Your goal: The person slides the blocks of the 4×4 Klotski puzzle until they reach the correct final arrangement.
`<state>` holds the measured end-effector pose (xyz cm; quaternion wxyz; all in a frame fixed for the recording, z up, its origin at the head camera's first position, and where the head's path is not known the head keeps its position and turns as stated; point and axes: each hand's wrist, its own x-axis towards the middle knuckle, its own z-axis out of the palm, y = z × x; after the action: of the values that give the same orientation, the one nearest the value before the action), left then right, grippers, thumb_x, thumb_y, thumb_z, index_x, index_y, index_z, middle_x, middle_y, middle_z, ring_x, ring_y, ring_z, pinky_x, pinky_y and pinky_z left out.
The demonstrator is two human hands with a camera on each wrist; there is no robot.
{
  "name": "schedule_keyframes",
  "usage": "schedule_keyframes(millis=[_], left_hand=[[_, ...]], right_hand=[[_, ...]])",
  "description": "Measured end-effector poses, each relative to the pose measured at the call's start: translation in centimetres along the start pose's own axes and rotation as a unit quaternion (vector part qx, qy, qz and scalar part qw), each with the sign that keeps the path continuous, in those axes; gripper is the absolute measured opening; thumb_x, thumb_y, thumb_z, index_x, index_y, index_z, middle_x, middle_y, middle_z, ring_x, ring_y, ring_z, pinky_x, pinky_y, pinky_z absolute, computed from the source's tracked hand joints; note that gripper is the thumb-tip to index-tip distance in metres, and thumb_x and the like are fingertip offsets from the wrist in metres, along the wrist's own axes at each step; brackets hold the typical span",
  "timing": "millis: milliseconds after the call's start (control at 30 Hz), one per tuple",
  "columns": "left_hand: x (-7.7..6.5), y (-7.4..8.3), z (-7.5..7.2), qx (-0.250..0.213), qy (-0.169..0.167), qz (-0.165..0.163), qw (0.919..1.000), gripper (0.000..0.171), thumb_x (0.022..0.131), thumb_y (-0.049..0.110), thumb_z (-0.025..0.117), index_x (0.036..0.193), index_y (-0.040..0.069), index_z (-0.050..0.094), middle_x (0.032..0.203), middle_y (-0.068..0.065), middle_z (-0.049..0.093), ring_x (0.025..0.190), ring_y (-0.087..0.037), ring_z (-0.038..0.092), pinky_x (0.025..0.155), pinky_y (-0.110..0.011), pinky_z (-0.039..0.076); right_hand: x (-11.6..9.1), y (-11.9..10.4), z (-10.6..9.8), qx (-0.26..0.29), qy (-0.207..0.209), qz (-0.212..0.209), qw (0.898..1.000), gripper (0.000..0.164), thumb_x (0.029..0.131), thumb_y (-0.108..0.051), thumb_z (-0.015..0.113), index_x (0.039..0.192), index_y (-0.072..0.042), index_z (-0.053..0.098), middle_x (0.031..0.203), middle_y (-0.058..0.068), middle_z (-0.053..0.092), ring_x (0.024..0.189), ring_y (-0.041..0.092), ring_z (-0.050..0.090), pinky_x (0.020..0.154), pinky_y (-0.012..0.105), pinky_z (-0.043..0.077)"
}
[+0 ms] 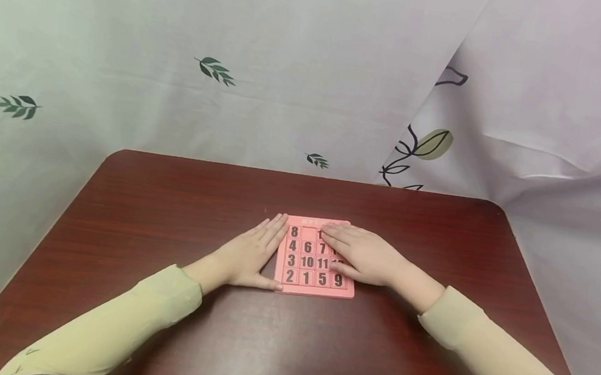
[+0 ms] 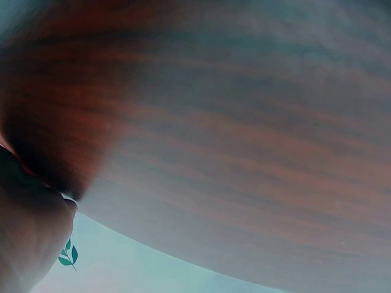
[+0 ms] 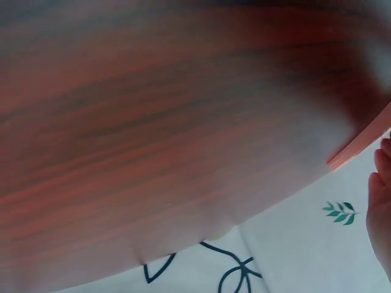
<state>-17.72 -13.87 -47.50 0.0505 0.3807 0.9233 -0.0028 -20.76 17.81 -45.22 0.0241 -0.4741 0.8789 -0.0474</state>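
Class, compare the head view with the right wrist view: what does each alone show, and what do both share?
Only the head view shows the bare left hand, both pale yellow-green fabric sleeves, and the black-numbered square tiles of a flat pink board.

Only the right wrist view gives a close, low look along that board's side edge.

Both show the board, the bare right hand, the dark red wood-grain table, and pale cloth printed with green leaf sprigs.

the sleeves [image 1: 113, 317] are pale yellowish and sparsely patterned.
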Motion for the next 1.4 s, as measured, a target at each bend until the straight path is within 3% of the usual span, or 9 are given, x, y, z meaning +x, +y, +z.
schedule_keyframes(millis=[267,567,1000,1400], left_hand=[[-0.1,0.2,-0.1,-0.007,0.005,0.005,1.0000,0.127,0.088,0.080,0.061,0.165,-0.012,0.017,0.175,-0.031,0.010,0.165,-0.041,0.015,0.136,-0.048,0.022],[0.0,0.2,0.0,-0.001,0.000,0.005,1.0000,0.127,0.089,0.081,0.058,0.166,-0.010,0.014,0.176,-0.030,0.008,0.166,-0.039,0.013,0.137,-0.047,0.020],[-0.2,-0.1,0.2,0.005,0.007,0.001,1.0000,0.128,0.087,0.082,0.060,0.165,-0.011,0.019,0.175,-0.032,0.010,0.165,-0.041,0.015,0.136,-0.048,0.021],[-0.1,-0.2,0.1,0.016,0.014,0.011,0.9997,0.125,0.089,0.080,0.060,0.164,-0.012,0.021,0.174,-0.032,0.013,0.165,-0.042,0.017,0.136,-0.048,0.023]], right_hand=[[2.5,-1.3,0.0,-0.003,-0.004,-0.023,1.000,0.069,0.106,-0.047,0.058,0.160,-0.007,0.047,0.168,0.008,0.046,0.158,0.027,0.041,0.132,0.045,0.034],[4.6,-2.3,0.4,0.010,-0.040,-0.027,0.999,0.069,0.108,-0.046,0.055,0.163,-0.006,0.042,0.170,0.010,0.042,0.160,0.026,0.038,0.133,0.044,0.031],[2.6,-0.9,0.4,-0.005,-0.031,-0.019,0.999,0.069,0.106,-0.047,0.058,0.161,-0.007,0.045,0.169,0.009,0.044,0.158,0.025,0.042,0.131,0.044,0.036],[2.8,-3.5,0.6,0.000,-0.023,-0.081,0.996,0.067,0.107,-0.042,0.058,0.161,-0.005,0.045,0.168,0.010,0.046,0.156,0.025,0.044,0.130,0.043,0.037]])
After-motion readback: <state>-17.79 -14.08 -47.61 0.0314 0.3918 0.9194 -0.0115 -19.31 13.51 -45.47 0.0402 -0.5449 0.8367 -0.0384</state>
